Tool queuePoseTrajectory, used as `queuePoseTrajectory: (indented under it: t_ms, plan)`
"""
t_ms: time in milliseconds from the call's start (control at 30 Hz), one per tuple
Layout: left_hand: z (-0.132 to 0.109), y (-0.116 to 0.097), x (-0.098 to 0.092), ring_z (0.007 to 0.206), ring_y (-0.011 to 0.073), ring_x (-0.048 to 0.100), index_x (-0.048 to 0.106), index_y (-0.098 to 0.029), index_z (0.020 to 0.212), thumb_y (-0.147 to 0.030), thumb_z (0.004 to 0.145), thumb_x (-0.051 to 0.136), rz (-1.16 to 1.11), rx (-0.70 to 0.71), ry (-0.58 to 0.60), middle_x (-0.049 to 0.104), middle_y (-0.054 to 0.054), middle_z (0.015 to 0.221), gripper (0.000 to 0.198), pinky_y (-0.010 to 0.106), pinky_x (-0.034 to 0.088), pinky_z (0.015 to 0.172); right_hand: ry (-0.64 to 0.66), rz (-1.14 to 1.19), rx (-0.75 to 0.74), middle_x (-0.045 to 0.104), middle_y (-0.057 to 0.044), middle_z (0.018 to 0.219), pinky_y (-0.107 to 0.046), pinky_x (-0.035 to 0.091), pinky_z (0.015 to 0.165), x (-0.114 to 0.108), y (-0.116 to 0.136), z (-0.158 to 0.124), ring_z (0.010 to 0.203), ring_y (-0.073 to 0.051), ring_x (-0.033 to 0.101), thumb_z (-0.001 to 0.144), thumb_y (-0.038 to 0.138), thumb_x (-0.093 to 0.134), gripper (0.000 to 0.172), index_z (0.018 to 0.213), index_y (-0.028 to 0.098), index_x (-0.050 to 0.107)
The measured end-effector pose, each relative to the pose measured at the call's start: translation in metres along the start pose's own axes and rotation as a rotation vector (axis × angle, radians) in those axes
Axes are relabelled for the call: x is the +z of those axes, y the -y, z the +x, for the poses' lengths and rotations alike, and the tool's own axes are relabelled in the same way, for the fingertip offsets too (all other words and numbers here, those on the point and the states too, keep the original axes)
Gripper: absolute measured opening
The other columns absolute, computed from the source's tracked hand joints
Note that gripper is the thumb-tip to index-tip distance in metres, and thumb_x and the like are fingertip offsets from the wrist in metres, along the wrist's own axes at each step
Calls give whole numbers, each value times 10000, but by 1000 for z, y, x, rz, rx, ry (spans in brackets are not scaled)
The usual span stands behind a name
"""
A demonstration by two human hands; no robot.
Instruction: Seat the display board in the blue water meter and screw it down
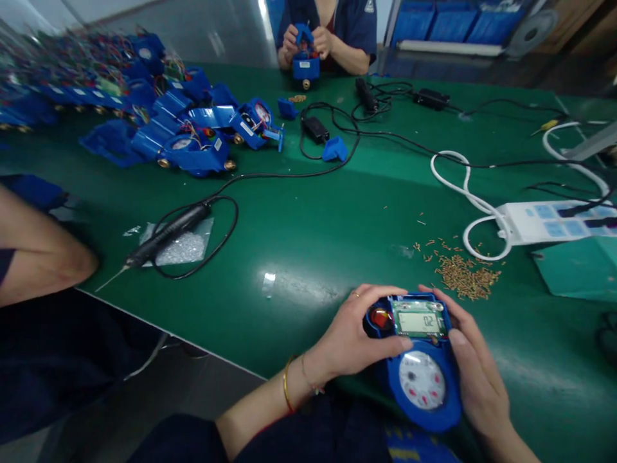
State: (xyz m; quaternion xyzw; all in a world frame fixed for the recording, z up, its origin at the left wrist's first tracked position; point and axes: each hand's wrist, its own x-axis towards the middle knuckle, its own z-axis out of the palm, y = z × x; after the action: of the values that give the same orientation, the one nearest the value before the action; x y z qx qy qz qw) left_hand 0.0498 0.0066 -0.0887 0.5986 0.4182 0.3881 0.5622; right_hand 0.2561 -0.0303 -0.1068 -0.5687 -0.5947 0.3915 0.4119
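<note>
Between my two hands is a blue water meter [424,411], tilted toward me near the table's front edge. Its upper part shows a green circuit board with a lit display [415,323], and red and orange wiring sits in a recess at its left. Below that is a round white dial [422,379] with red pointers. My left hand [354,334] grips the meter's left side, thumb lying across under the display. My right hand [477,366] is wrapped around the right side, with its thumb by the display's edge. The meter's underside is hidden.
Loose brass-coloured screws [465,276] lie beyond my right hand, near a white power strip [535,222]. A black electric screwdriver [168,235] rests on a plastic bag at left. Many blue meters [193,151] crowd the back left. A co-worker's hands [322,42] hold another; an elbow [72,257] intrudes left.
</note>
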Motion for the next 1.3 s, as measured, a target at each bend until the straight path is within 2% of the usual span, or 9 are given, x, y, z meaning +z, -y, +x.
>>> queuePoseTrajectory:
  t_ms: [233, 433, 600, 700, 800, 933, 1100, 1167, 1300]
  plan:
    - [-2, 14, 3, 1176, 328, 598, 407, -239, 1391, -321, 635, 882, -188, -101, -11, 586, 149, 1319, 897, 481, 492, 1002, -74, -40, 2, 509, -57, 1465, -446, 483, 1049, 4, -1, -5, 1344, -269, 484, 1035, 325, 353, 447, 1476, 277, 412]
    - [9, 11, -6, 1139, 280, 584, 621, -236, 1230, -415, 692, 849, -71, 11, 104, 650, 81, 1189, 611, 448, 453, 1030, -134, -117, 62, 523, -43, 1456, -488, 475, 1013, -1, -5, -11, 1317, -321, 496, 1012, 397, 413, 424, 1407, 279, 510]
    - [18, 11, -11, 1149, 272, 606, 652, -232, 1191, -368, 654, 877, -89, 24, 161, 661, 89, 1239, 598, 442, 450, 1030, -177, -91, 57, 514, -60, 1468, -558, 433, 1063, 5, -2, -25, 1369, -347, 444, 1003, 398, 415, 398, 1366, 282, 529]
    - [21, 13, -12, 1247, 281, 575, 649, -248, 1169, -305, 629, 888, -153, 11, 221, 628, 73, 1342, 593, 451, 414, 1081, -149, -125, 71, 586, -50, 1397, -521, 519, 1002, -6, -3, -19, 1303, -329, 533, 1000, 395, 409, 341, 1284, 319, 584]
    - [23, 15, -13, 1185, 265, 629, 644, -246, 1162, -292, 632, 886, -218, -19, 272, 662, 65, 1302, 585, 435, 448, 1046, 4, -280, 42, 739, -52, 1114, -424, 599, 862, -34, -7, 17, 1036, -278, 705, 1034, 396, 294, 383, 1144, 297, 648]
    - [26, 14, -13, 1170, 274, 641, 654, -227, 1139, -309, 630, 882, -218, -41, 292, 680, 82, 1272, 564, 444, 463, 1040, 79, -447, 58, 762, -62, 968, -396, 587, 814, -61, -19, 104, 861, -271, 726, 877, 468, 607, 306, 1021, 220, 713]
    - [27, 13, -13, 1148, 276, 656, 669, -222, 1123, -316, 623, 878, -232, -28, 269, 695, 87, 1252, 549, 457, 475, 1030, 251, -711, 71, 739, -39, 822, -357, 551, 763, -46, -33, 190, 769, -209, 701, 873, 247, 626, 130, 910, 172, 725]
    - [28, 14, -13, 1141, 270, 662, 671, -225, 1134, -313, 624, 884, -246, -18, 267, 698, 85, 1251, 560, 446, 478, 1026, 334, -813, 83, 706, -16, 794, -358, 544, 792, -36, -36, 205, 768, -179, 677, 904, 247, 659, 100, 884, 158, 700]
    - [29, 17, -13, 1189, 273, 626, 682, -248, 1159, -329, 632, 890, -199, 38, 277, 657, 91, 1289, 572, 448, 458, 1047, 436, -955, 136, 656, -5, 806, -361, 542, 811, -22, -42, 220, 791, -158, 647, 944, 323, 668, 217, 828, 141, 646]
